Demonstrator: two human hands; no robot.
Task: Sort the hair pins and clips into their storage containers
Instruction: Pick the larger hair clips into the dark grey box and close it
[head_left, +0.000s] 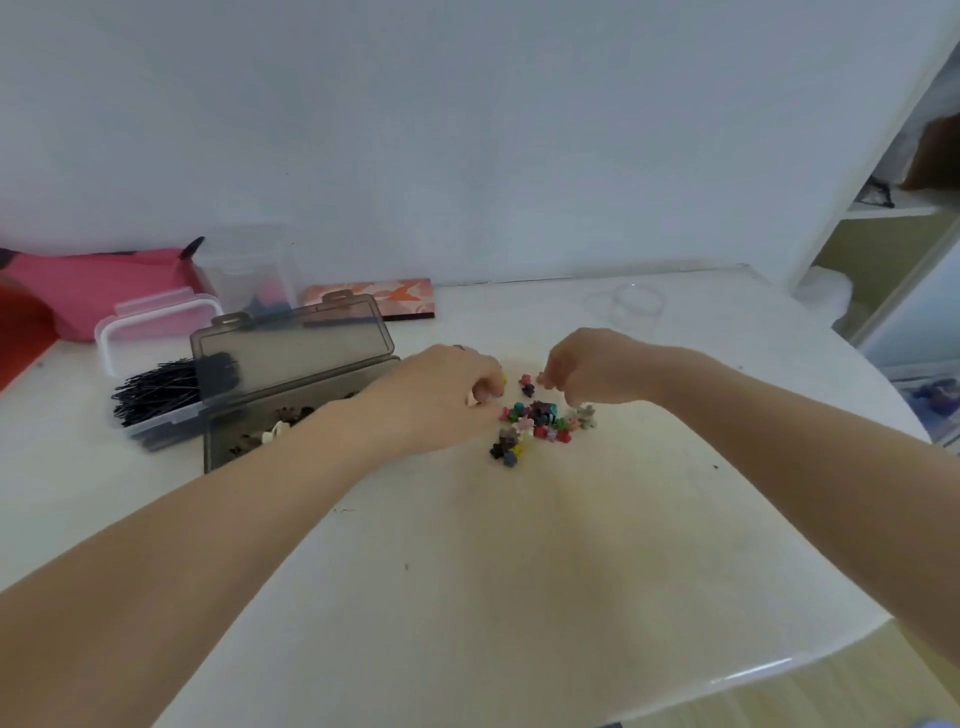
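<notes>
A small heap of tiny coloured hair clips lies on the white table. My left hand rests at the heap's left edge, fingers curled around a few small clips. My right hand hovers over the heap's right side and pinches a small pink clip at its fingertips. An open smoky-grey case with its lid up stands to the left and holds several clips. Beside it a clear box is full of black hair pins.
A pink-lidded box, a pink pouch and a patterned flat case line the back wall. A clear round tub sits at the back right. The table's rounded edge runs along the right and front.
</notes>
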